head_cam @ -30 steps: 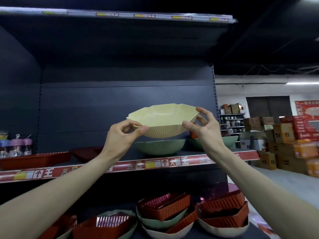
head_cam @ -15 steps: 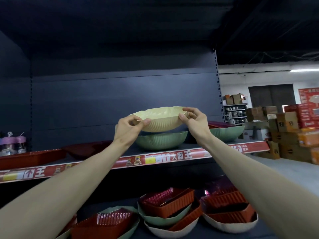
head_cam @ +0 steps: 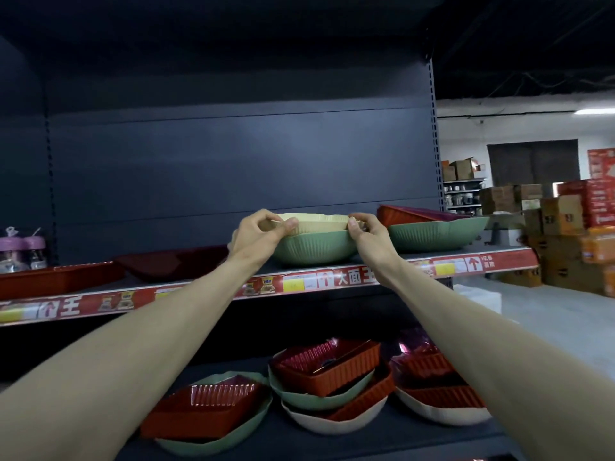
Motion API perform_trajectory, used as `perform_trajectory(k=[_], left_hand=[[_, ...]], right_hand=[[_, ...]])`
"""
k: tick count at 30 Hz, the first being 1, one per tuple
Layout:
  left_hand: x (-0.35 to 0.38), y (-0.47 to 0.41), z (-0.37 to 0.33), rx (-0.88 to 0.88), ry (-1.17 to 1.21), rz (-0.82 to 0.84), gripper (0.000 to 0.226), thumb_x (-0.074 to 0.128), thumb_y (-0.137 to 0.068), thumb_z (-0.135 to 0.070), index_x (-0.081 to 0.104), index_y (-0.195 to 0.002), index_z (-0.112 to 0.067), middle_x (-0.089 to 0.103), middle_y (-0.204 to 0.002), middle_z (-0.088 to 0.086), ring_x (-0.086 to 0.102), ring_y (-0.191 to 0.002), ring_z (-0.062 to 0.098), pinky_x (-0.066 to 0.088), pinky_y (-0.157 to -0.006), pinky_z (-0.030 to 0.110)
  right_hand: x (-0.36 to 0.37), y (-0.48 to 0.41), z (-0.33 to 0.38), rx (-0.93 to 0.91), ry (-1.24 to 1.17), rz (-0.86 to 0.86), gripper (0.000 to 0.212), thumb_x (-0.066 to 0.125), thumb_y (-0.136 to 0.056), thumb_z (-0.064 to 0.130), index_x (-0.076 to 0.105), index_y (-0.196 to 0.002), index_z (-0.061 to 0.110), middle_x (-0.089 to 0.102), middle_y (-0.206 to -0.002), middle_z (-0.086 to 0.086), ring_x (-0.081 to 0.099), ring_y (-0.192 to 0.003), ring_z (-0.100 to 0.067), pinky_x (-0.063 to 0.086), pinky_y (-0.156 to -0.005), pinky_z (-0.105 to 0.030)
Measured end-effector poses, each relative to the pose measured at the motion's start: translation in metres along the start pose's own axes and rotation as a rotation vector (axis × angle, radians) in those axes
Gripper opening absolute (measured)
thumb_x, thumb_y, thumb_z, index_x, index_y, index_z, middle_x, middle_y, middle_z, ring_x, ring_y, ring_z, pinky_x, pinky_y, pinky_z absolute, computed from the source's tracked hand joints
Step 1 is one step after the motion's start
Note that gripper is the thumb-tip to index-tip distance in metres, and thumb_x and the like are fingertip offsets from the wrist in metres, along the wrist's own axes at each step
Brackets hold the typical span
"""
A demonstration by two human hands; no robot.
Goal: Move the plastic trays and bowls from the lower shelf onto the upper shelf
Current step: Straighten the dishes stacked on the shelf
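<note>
While both hands pinch its rim, yellow bowl sits nested in green bowl on upper shelf. Left hand grips the bowl's 9 o'clock and right hand its 3 o'clock. Wide axis runs 9-to-3 between them, neither hand nearer. Vs 1 s ago: bowl was held clear above the green one; now it's dropped in, only the top band showing. Likely next: release outward, then down to 6 o'clock for the stacks on lower shelf.

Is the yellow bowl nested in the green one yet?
Nested: the yellow bowl sits inside the green bowl, only its rim showing; left hand and right hand pinch it.
</note>
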State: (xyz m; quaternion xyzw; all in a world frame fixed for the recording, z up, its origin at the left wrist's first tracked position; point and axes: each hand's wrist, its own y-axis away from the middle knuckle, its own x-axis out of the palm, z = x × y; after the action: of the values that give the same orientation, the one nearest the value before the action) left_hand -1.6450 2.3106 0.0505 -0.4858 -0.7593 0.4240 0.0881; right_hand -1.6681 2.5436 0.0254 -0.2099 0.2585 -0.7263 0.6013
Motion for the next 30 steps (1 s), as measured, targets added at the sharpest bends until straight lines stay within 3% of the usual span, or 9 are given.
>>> perform_trajectory(k=[3, 5, 7, 10, 12, 15, 20, 24, 30], left_hand=[[0.005, 0.006, 0.003, -0.032, -0.035, 0.019, 0.05, 0.07, -0.059, -0.087, 0.071, -0.085, -0.043, 0.064, -0.086, -0.02, 0.065, -0.113, 0.027, 0.049, -0.107, 0.053], [0.007, 0.01, 0.003, -0.043, -0.034, -0.002, 0.051, 0.07, -0.062, -0.085, 0.072, -0.087, -0.041, 0.068, -0.094, -0.018, 0.064, -0.114, 0.024, 0.049, -0.107, 0.051], [0.006, 0.012, 0.002, -0.056, -0.057, -0.002, 0.056, 0.066, -0.06, -0.09, 0.073, -0.088, -0.042, 0.07, -0.095, -0.019, 0.064, -0.115, 0.023, 0.048, -0.107, 0.052], [0.003, 0.014, -0.002, -0.052, -0.134, 0.03, 0.064, 0.058, -0.066, -0.094, 0.072, -0.092, -0.037, 0.072, -0.104, -0.016, 0.06, -0.122, 0.024, 0.045, -0.11, 0.05], [0.003, 0.016, -0.005, -0.047, -0.184, 0.049, 0.059, 0.059, -0.078, -0.088, 0.07, -0.093, -0.032, 0.071, -0.111, -0.009, 0.056, -0.123, 0.025, 0.045, -0.102, 0.043], [0.002, 0.019, -0.009, -0.055, -0.188, 0.081, 0.057, 0.057, -0.085, -0.084, 0.07, -0.093, -0.029, 0.07, -0.115, -0.002, 0.055, -0.123, 0.025, 0.04, -0.091, 0.037], [0.003, 0.024, -0.013, -0.066, -0.235, 0.154, 0.062, 0.045, -0.093, -0.083, 0.072, -0.117, -0.032, 0.068, -0.133, 0.002, 0.054, -0.134, 0.029, 0.043, -0.105, 0.042], [0.007, 0.03, -0.016, -0.096, -0.243, 0.203, 0.078, 0.048, -0.095, -0.079, 0.046, -0.155, -0.029, 0.046, -0.162, 0.009, 0.04, -0.15, 0.033, 0.035, -0.118, 0.044], [0.011, 0.036, -0.02, -0.131, -0.242, 0.22, 0.093, 0.052, -0.099, -0.071, 0.015, -0.17, -0.024, 0.013, -0.177, 0.011, 0.016, -0.162, 0.034, 0.018, -0.129, 0.047]], right_hand=[[0.003, 0.004, -0.004, 0.0, 0.068, 0.013, 0.041, 0.053, -0.109, 0.042, 0.065, -0.135, 0.013, 0.051, -0.156, -0.009, 0.04, -0.151, -0.023, 0.03, -0.122, -0.035], [0.005, 0.007, -0.003, -0.011, 0.109, 0.036, 0.04, 0.056, -0.107, 0.045, 0.065, -0.135, 0.017, 0.035, -0.168, -0.008, 0.022, -0.16, -0.019, 0.02, -0.125, -0.033], [0.006, 0.008, -0.003, -0.02, 0.15, 0.047, 0.041, 0.056, -0.107, 0.046, 0.063, -0.137, 0.019, 0.026, -0.172, -0.008, 0.018, -0.16, -0.017, 0.019, -0.124, -0.033], [0.008, 0.009, -0.005, -0.038, 0.183, 0.028, 0.047, 0.056, -0.106, 0.047, 0.056, -0.143, 0.018, 0.031, -0.169, -0.009, 0.029, -0.157, -0.023, 0.023, -0.128, -0.042], [0.009, 0.011, -0.005, -0.05, 0.189, 0.02, 0.052, 0.057, -0.105, 0.046, 0.048, -0.148, 0.019, 0.039, -0.163, -0.01, 0.033, -0.155, -0.025, 0.029, -0.126, -0.048], [0.01, 0.016, -0.003, -0.029, 0.174, 0.019, 0.061, 0.057, -0.105, 0.046, 0.037, -0.156, 0.02, 0.035, -0.165, -0.009, 0.034, -0.154, -0.025, 0.029, -0.126, -0.047], [0.003, 0.022, 0.004, 0.008, 0.197, 0.027, 0.061, 0.054, -0.107, 0.047, 0.035, -0.158, 0.02, 0.048, -0.155, -0.008, 0.049, -0.139, -0.026, 0.038, -0.112, -0.034], [-0.002, 0.025, 0.005, 0.013, 0.204, 0.04, 0.056, 0.055, -0.107, 0.045, 0.038, -0.156, 0.021, 0.052, -0.151, -0.008, 0.052, -0.134, -0.026, 0.038, -0.103, -0.031], [0.0, 0.033, 0.005, 0.002, 0.214, 0.046, 0.07, 0.061, -0.104, 0.046, 0.029, -0.162, 0.023, 0.046, -0.158, -0.006, 0.048, -0.143, -0.027, 0.036, -0.114, -0.035]])
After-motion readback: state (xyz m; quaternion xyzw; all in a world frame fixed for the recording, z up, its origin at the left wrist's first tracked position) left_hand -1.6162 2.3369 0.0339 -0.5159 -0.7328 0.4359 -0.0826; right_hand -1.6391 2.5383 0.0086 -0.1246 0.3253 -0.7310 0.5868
